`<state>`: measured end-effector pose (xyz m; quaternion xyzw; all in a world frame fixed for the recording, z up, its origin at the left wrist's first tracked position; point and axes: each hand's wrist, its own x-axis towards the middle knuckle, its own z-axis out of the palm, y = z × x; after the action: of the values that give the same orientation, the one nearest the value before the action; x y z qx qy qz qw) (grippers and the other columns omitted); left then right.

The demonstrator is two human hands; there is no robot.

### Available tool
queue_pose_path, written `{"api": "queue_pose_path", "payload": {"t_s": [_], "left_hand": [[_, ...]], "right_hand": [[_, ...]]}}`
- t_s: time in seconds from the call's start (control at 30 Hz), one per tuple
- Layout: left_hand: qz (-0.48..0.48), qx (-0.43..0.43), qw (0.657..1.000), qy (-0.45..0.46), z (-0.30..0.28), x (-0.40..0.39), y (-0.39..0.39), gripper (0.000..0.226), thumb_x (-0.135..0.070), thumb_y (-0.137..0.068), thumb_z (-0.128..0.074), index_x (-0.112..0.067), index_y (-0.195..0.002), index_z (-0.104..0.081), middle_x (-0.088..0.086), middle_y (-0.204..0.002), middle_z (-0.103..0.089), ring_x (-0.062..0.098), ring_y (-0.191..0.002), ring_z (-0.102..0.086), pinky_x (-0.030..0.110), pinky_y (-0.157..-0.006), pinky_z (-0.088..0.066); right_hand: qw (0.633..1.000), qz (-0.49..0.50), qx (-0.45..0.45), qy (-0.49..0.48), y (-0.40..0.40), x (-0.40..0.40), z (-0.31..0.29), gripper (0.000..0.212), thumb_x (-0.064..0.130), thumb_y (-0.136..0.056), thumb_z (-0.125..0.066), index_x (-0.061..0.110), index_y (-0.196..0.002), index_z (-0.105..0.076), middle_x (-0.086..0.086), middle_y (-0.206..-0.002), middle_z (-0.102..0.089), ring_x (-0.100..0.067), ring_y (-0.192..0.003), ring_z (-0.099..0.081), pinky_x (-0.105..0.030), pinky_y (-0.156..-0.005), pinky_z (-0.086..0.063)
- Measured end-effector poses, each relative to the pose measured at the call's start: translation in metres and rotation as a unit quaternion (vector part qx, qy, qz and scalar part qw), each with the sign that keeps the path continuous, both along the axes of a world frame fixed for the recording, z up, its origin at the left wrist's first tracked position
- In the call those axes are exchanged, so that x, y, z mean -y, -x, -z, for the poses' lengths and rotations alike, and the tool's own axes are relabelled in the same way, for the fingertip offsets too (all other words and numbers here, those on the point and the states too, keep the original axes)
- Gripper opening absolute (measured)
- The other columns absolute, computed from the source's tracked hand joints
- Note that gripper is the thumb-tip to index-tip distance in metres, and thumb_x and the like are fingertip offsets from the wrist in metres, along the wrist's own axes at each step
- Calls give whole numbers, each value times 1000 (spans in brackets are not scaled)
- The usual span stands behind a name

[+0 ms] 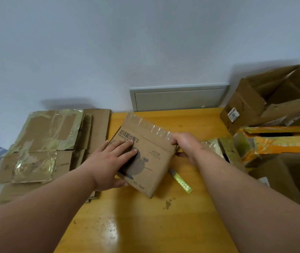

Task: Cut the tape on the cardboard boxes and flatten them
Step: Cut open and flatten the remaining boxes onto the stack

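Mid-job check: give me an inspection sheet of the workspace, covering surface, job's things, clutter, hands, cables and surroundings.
Surface: yellow wooden table, glossy, with crumbs.
Job's things: small printed box at centre, clear tape along its far edge; flattened stack at left; open boxes at right; yellow-green cutter lying beside the small box.
Clutter: torn orange-taped cardboard at right.
Hands: left hand presses flat on the box; right hand grips its right edge.
Cables: nothing seen.
Surroundings: pale wall, grey panel behind the table.
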<state>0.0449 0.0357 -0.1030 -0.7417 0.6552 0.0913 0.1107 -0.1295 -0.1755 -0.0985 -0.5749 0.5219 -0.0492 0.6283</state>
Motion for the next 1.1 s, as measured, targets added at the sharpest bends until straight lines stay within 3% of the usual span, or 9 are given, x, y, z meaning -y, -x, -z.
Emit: {"api": "queue_pose_path", "payload": {"t_s": [0.13, 0.17, 0.27, 0.33, 0.47, 0.67, 0.87, 1.0, 1.1], "left_hand": [[-43, -23, 997, -57, 26, -1, 6, 113, -76, -78, -54, -45, -140, 36, -16, -149, 40, 8, -137, 32, 40, -116, 11], [-58, -32, 996, -62, 31, 1, 7, 114, -76, -78, -54, -47, -134, 40, -16, -149, 41, 7, -137, 33, 40, -116, 10], [-87, -53, 992, -73, 39, 12, 9, 108, -79, -78, -50, -50, -132, 39, -19, -150, 38, 8, -140, 31, 50, -121, 3], [-111, -63, 989, -78, 42, 20, 10, 107, -81, -77, -48, -48, -140, 31, -22, -148, 38, 7, -141, 29, 56, -122, -5], [-153, -75, 983, -65, 44, 31, 14, 107, -86, -74, -42, -41, -152, 16, -24, -148, 32, 11, -147, 21, 59, -120, -10], [-163, -71, 982, -69, 43, 44, 15, 110, -91, -68, -35, -39, -154, 8, -19, -161, 16, 13, -149, 15, 62, -119, -11], [-160, -36, 984, -70, 48, 50, 25, 123, -100, -53, -16, -34, -155, 4, -14, -162, 14, 20, -149, 17, 66, -117, -10], [-170, -32, 981, -83, 49, 52, 27, 126, -100, -50, -12, -32, -155, 7, -16, -160, 24, 19, -148, 24, 65, -117, -8], [-171, -38, 981, -87, 44, 55, 23, 126, -99, -51, -15, -32, -156, 3, -16, -162, 19, 18, -149, 19, 63, -118, -10]], "right_hand": [[994, -71, -39, 76, -9, -5, 17, 11, 17, -85, -55, 18, -75, -51, -6, -86, -53, -24, -89, -48, -34, -75, -39], [992, -62, -34, 100, -9, -5, 23, 3, 18, -86, -57, 18, -83, -56, -6, -97, -56, -27, -96, -52, -34, -79, -41], [984, 10, -26, 176, -3, -6, 42, 50, 16, -87, -62, 19, -135, -48, -4, -145, -37, -22, -130, -40, -32, -108, -35], [978, 56, -25, 201, 4, -8, 50, 60, 17, -89, -61, 19, -145, -38, -1, -151, -29, -17, -124, -41, -26, -100, -34], [968, 30, -90, 233, 21, -15, 70, 49, 16, -89, -56, 20, -136, -46, -3, -140, -39, -22, -114, -52, -36, -96, -46], [935, -164, -221, 225, 48, -33, 106, 48, 31, -91, -60, 17, -136, -48, -8, -136, -43, -30, -130, -37, -36, -106, -36], [869, -245, -288, 320, 61, -44, 122, 41, 26, -89, -61, 21, -128, -49, -5, -130, -43, -26, -124, -40, -34, -93, -41], [876, -255, -280, 297, 60, -39, 121, 33, 21, -90, -56, 15, -123, -52, -7, -123, -52, -26, -113, -51, -30, -78, -38], [919, -189, -260, 227, 57, -31, 116, 34, 31, -92, -55, 11, -118, -56, -10, -115, -56, -30, -103, -57, -30, -72, -41]]}}
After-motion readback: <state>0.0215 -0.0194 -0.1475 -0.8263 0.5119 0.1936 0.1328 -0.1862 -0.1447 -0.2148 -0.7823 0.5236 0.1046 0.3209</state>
